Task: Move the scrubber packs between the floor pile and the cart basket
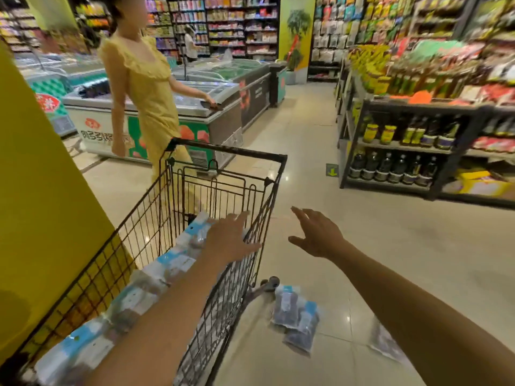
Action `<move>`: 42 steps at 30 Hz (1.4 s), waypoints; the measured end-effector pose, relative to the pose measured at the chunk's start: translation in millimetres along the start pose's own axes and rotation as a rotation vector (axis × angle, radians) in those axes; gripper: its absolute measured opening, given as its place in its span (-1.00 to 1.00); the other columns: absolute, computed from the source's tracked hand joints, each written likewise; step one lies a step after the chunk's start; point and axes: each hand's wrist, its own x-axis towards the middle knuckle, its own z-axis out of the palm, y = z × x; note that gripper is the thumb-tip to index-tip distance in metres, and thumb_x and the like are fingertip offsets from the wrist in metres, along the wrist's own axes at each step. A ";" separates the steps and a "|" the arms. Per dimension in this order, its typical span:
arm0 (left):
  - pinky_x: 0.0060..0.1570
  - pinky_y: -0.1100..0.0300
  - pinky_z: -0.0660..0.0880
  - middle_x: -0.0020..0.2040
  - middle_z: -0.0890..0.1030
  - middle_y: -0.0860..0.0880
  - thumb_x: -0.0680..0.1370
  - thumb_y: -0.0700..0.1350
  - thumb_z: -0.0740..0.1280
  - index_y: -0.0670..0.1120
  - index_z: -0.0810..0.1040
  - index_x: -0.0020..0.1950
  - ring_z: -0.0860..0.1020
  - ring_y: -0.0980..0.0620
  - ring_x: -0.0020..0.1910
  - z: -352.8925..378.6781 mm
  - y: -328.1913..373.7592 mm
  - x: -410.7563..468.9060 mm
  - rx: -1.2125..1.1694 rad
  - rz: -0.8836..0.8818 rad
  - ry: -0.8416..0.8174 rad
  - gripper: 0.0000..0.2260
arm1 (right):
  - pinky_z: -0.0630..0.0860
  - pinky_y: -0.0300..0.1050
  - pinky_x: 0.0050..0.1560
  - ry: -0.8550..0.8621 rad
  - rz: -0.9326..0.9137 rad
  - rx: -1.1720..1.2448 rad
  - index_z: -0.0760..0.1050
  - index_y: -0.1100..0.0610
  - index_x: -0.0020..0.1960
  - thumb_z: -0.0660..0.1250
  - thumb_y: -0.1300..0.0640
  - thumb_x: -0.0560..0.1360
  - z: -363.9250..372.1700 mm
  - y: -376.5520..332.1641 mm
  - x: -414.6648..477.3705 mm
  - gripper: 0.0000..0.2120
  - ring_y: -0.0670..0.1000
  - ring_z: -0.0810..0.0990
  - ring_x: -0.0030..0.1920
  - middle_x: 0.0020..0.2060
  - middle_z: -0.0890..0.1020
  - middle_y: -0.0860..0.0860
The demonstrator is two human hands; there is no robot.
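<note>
My left hand [232, 240] rests flat-fingered on the cart's right rim [259, 218] above the blue-white packets [156, 277], my right hand [317, 235] hangs spread and empty, so I'd steady the cart before scooping the dropped packets [295, 316] off the floor.

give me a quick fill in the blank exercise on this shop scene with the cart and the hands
1. The left hand reaches over the wire shopping ____, its fingers straight.
2. The right hand is spread in the air and holds ____.
3. Some blue-and-clear packets lie on the ____ beside the cart's wheel.
4. A person in a ____ dress stands by the freezer chest.

Missing words: cart; nothing; floor; yellow
</note>
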 end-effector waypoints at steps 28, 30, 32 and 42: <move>0.10 0.04 0.48 0.30 0.44 0.00 0.40 0.30 0.29 0.08 0.22 0.43 0.47 -0.06 0.19 399.0 79.0 210.0 -0.032 0.017 -0.487 -0.33 | 0.38 0.02 0.25 -0.501 0.412 0.195 -0.03 0.01 0.53 0.24 -0.18 0.50 332.2 273.4 57.8 -0.26 0.15 0.34 0.35 0.40 0.32 0.11; 0.00 0.04 0.51 0.19 0.50 -0.02 0.38 0.32 0.27 0.05 0.28 0.32 0.53 -0.08 0.07 450.1 60.2 233.9 -0.025 0.017 -0.520 -0.40 | 0.40 0.03 0.23 -0.544 0.435 0.199 -0.05 -0.01 0.52 0.24 -0.19 0.50 385.0 286.0 78.4 -0.26 0.15 0.35 0.34 0.39 0.33 0.12; -0.02 0.06 0.50 0.15 0.52 -0.04 0.38 0.32 0.28 0.03 0.27 0.33 0.54 -0.10 0.04 499.2 42.3 252.2 -0.014 0.022 -0.556 -0.37 | 0.42 0.03 0.21 -0.581 0.463 0.216 -0.05 -0.02 0.52 0.25 -0.20 0.49 438.9 296.1 94.3 -0.25 0.15 0.36 0.32 0.36 0.36 0.12; 0.15 -0.03 0.43 0.40 0.35 -0.14 0.39 0.33 0.30 0.20 0.00 0.50 0.44 -0.20 0.27 766.1 -37.7 278.2 0.044 -0.026 -0.716 -0.21 | 0.45 0.09 0.14 -0.752 0.569 0.324 -0.20 -0.16 0.52 0.31 -0.31 0.39 713.4 337.9 95.1 -0.08 0.19 0.40 0.23 0.21 0.43 0.17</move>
